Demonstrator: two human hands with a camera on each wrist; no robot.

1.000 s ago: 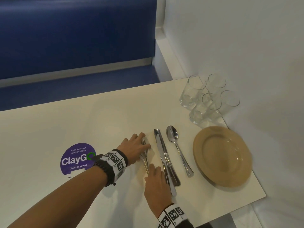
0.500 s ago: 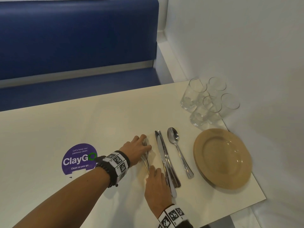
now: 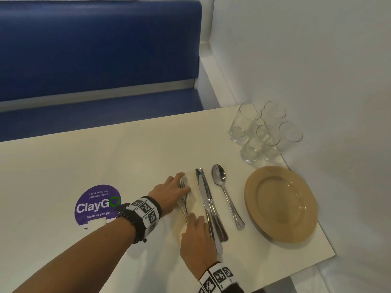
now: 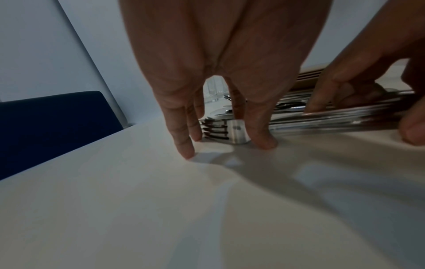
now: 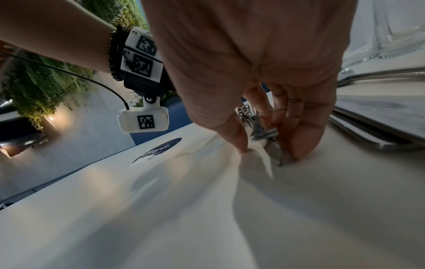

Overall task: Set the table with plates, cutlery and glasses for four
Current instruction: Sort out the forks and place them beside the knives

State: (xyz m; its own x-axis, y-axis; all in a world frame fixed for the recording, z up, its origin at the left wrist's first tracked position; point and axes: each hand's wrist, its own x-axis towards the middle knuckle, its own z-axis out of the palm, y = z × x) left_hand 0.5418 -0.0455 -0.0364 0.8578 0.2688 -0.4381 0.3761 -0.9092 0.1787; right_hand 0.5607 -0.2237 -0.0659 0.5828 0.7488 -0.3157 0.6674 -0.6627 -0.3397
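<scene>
Both hands are gathering a stack of forks lying on the worktop. The left hand is pinching the tine end, the right hand pinching the handle ends. Knives and a spoon are lying just beside, then stacked plates; glasses are standing behind.

Head view: even, soft overhead light is falling on the table; the picture is sharp, with lines bowing at the edges. Glasses are catching faint glints. Left wrist view: dim and bluish; the left hand is throwing soft shadows toward the lens. Right wrist view: brighter, a warm lamp is glowing at left; near tabletop is blurring, edges strongly warped.
</scene>
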